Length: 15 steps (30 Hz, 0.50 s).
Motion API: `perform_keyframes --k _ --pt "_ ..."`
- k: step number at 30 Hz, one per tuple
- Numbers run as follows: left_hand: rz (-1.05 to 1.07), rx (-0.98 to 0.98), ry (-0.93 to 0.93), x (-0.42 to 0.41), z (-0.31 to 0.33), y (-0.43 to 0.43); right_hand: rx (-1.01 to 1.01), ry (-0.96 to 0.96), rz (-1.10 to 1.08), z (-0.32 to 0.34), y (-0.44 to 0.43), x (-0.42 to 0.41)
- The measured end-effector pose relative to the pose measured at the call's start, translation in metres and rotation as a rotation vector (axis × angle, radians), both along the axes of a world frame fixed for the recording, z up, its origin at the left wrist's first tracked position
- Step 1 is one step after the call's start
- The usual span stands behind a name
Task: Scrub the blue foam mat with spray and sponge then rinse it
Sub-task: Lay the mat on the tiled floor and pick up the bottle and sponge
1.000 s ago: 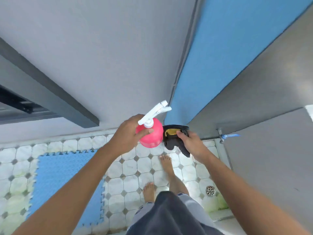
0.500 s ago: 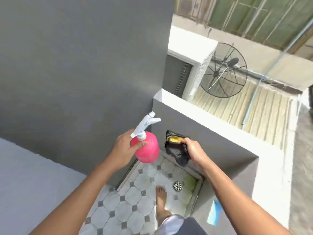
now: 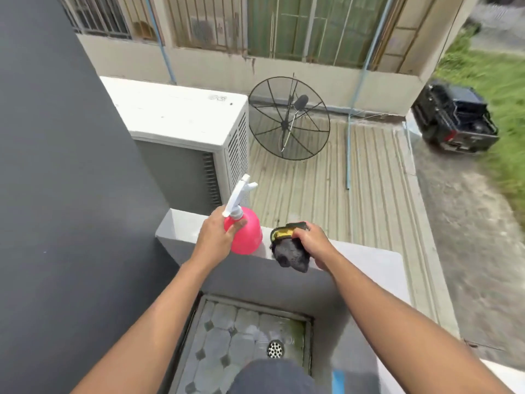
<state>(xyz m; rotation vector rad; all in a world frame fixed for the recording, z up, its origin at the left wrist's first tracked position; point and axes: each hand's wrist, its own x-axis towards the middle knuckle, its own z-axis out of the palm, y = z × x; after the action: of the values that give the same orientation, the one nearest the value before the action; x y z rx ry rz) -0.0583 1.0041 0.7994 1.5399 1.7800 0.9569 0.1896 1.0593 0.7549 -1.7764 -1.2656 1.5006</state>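
The left hand (image 3: 213, 237) is wrapped round the neck of the pink bottle (image 3: 245, 234), just under the white trigger. The bottle's base is on or just above the left end of the ledge (image 3: 369, 260), while the right hand (image 3: 311, 241) clutches the sponge (image 3: 287, 247) just beside it on the ledge's near edge. The mat is not plainly in view; a blue sliver (image 3: 338, 380) at the bottom may or may not be it. Foam should be light, bendy and slick once wet, so I'd take it by an edge with a full pinch.
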Motion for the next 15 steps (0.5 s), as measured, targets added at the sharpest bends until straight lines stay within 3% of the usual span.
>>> perform_keyframes --k 4,8,11,13,15 --pt "-0.031 -0.061 0.014 0.025 -0.014 0.022 -0.027 -0.227 -0.009 -0.012 0.012 0.025" --pt "-0.049 -0.069 0.087 0.035 -0.023 0.034 0.097 -0.462 -0.024 -0.020 0.009 0.044" --pt "-0.039 -0.060 0.107 0.039 -0.025 0.035 0.265 -0.671 0.237 -0.040 -0.002 0.048" --pt "-0.032 -0.038 0.112 0.040 -0.027 0.033 0.264 -0.765 0.476 -0.054 -0.013 0.042" --pt "-0.023 -0.026 0.114 0.042 -0.026 0.031 0.257 -0.848 0.582 -0.065 -0.025 0.035"
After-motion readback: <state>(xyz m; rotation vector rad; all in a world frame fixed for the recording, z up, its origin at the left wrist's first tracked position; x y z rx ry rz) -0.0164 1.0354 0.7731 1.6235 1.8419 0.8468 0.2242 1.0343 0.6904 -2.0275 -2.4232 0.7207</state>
